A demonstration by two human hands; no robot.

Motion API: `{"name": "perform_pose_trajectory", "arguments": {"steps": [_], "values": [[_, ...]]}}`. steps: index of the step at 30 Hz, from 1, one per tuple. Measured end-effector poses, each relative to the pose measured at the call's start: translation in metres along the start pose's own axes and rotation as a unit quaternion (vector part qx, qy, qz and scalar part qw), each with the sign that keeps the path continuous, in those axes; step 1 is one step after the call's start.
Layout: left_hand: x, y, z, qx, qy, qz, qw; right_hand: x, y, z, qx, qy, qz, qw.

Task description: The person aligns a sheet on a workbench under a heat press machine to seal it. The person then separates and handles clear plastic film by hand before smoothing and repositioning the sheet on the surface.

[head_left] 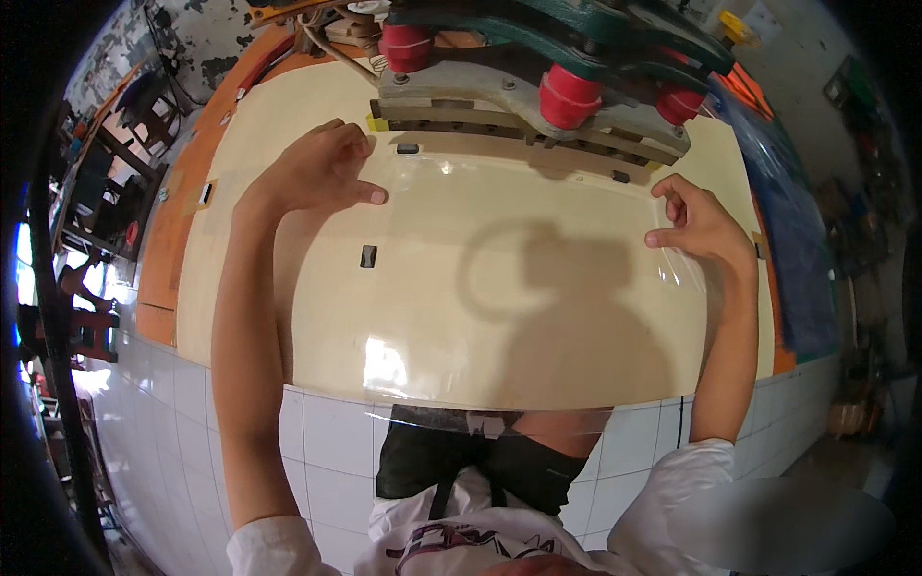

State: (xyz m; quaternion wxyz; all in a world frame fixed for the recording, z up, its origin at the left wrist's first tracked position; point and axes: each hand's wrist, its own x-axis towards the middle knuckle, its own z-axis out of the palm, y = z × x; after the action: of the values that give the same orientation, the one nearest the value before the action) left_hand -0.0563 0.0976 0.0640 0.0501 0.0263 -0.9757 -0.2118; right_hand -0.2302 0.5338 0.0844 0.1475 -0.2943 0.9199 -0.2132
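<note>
A large clear plastic sheet, seen mainly by its glare, lies over a cream board. Its near edge hangs past the board in front of me. By the sheet's far left part is my left hand, fingers bent and thumb stretched apart from them. At the sheet's right edge, my right hand has its thumb and curled fingers apart; the film looks slightly raised and bent beside it. Small dark stop blocks sit on the board: one near my left fingers, one near my right, another lower left.
A grey metal press head with red insulators and a green arm overhangs the board's far side, just beyond my hands. Orange tabletop shows at the left. Blue plastic sheeting hangs at the right. White tiles cover the floor.
</note>
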Motion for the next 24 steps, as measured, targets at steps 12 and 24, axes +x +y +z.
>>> {"name": "perform_pose_trajectory", "arguments": {"steps": [12,24], "values": [[-0.003,-0.003,-0.002,0.018,-0.021,0.011,1.000,-0.017,-0.021,-0.005,0.156,-0.032,-0.029,0.987],[-0.013,0.000,-0.005,0.007,0.038,0.089,0.995,-0.055,-0.025,-0.043,0.154,0.109,-0.097,0.977]]}}
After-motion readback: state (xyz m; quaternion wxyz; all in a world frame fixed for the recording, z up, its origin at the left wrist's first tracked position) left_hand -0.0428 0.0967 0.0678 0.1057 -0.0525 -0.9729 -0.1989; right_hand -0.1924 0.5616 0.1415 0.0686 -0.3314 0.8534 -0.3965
